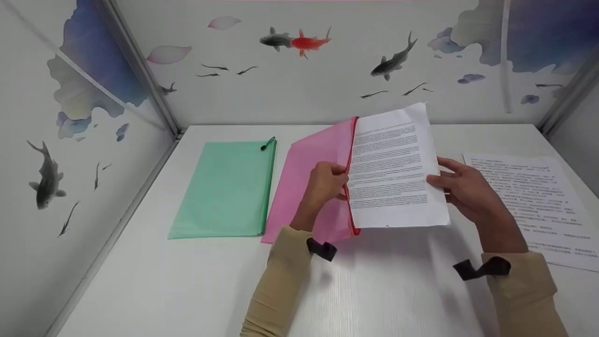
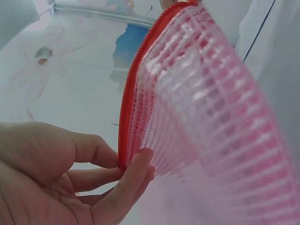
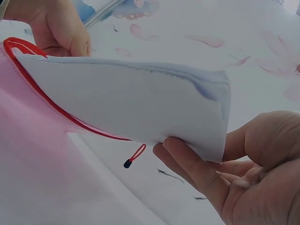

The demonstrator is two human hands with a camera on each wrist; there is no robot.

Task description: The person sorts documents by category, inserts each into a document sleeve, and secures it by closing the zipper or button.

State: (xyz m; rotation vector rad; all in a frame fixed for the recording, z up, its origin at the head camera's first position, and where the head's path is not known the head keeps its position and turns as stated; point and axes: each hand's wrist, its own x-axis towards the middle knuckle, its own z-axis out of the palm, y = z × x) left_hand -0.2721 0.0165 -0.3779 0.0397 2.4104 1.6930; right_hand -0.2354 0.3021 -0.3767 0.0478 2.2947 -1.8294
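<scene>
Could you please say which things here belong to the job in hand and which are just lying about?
In the job:
pink folder, held by the left hand
paper stack, partly inside it, held by the right hand

Apparently lying about:
green folder
printed paper on the right
</scene>
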